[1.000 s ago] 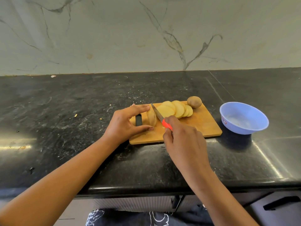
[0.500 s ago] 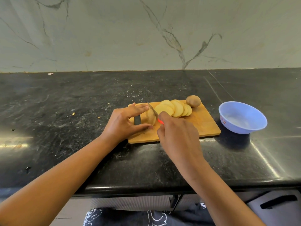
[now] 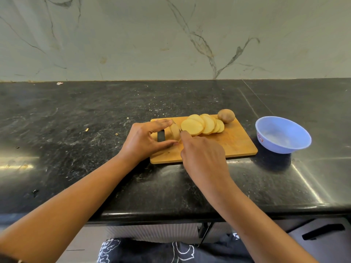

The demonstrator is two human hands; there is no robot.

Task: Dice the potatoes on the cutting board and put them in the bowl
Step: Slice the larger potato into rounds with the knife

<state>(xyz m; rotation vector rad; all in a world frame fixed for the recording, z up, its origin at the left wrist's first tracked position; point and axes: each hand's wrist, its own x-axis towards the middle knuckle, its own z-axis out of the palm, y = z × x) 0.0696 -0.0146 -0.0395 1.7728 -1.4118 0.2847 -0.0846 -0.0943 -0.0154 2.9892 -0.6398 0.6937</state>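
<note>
The left hand (image 3: 144, 141) rests on the left end of the cutting board (image 3: 235, 143). Its forefinger and thumb are curled round the unsliced potato end (image 3: 174, 132), pinching it from the far and near sides. The right hand (image 3: 203, 154) lies just right of it, fingers curled downward with the forefinger stretched toward the potato end. It grips a knife (image 3: 178, 128), but the hand hides the handle and only a thin sliver of blade shows against the cut face.

Just right of the blade, a row of overlapping potato slices (image 3: 202, 124) leans along the far half of the board. A whole unpeeled potato (image 3: 226, 115) sits at the far right corner, touching the last slice. A dark slot (image 3: 161, 135) in the board shows between the left fingers.

The blue bowl (image 3: 275, 144) stands on the black counter (image 3: 76, 130) right of the board, apart from it. Small scraps dot the counter to the left, and a veined marble wall (image 3: 171, 35) rises behind.
</note>
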